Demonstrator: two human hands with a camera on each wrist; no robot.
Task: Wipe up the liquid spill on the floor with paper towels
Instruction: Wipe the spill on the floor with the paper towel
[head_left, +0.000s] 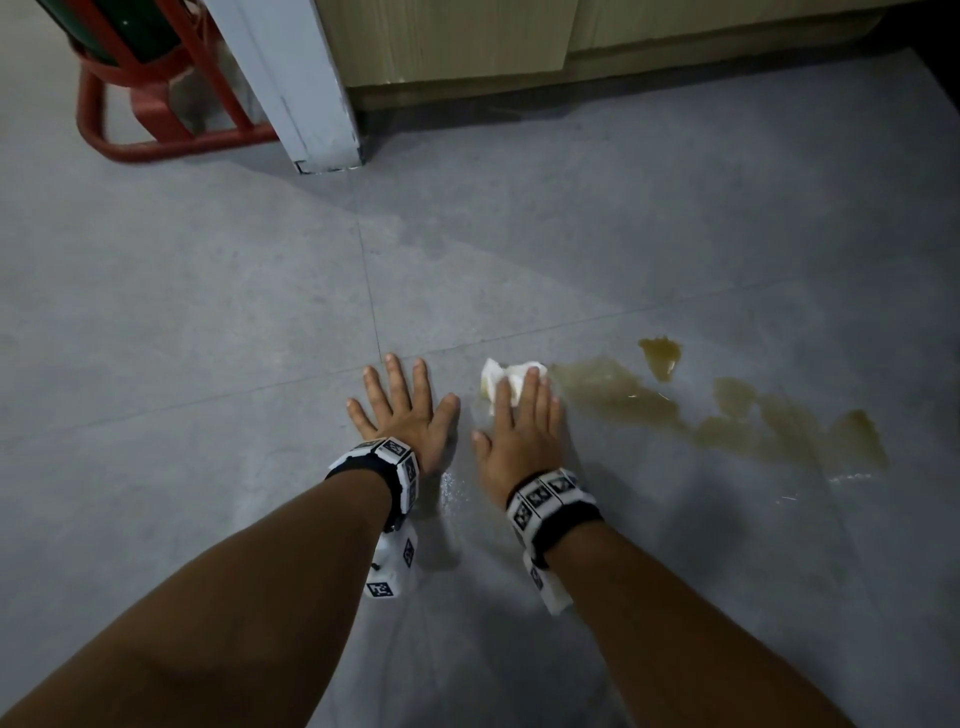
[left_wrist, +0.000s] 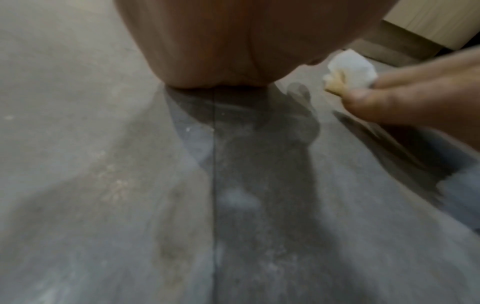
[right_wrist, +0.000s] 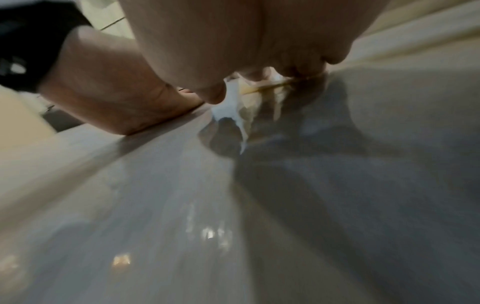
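A person leaned over a grey tiled floor (head_left: 208, 312), both forearms reaching forward, each wrist wearing a black band with black-and-white square markers.

The left hand (head_left: 402, 410) lay flat on the floor with its fingers straight and spread wide, holding nothing. In the left wrist view only the heel of that hand showed, resting on the tile beside a dark grout line.

The right hand (head_left: 522, 434) sat just beside the left, a narrow gap between them. Its fingers were straight and held together, pressing down on a crumpled white paper towel (head_left: 506, 382). The towel poked out beyond the fingertips and was stained yellow along its near left edge. In the right wrist view the towel (right_wrist: 233, 107) was blurred, wedged between the fingers and the floor.

The spill (head_left: 701, 415) was a yellowish-brown puddle on the floor. It began right at the right edge of the towel and stretched away to the right in uneven patches, with one darker blob standing apart above the main trail. A faint wet sheen lay on the tile between the two wrists.

Further away stood a pale blue-white post (head_left: 306, 93), a light wooden cabinet (head_left: 467, 47) behind it, and a red metal frame (head_left: 156, 130) to the left.
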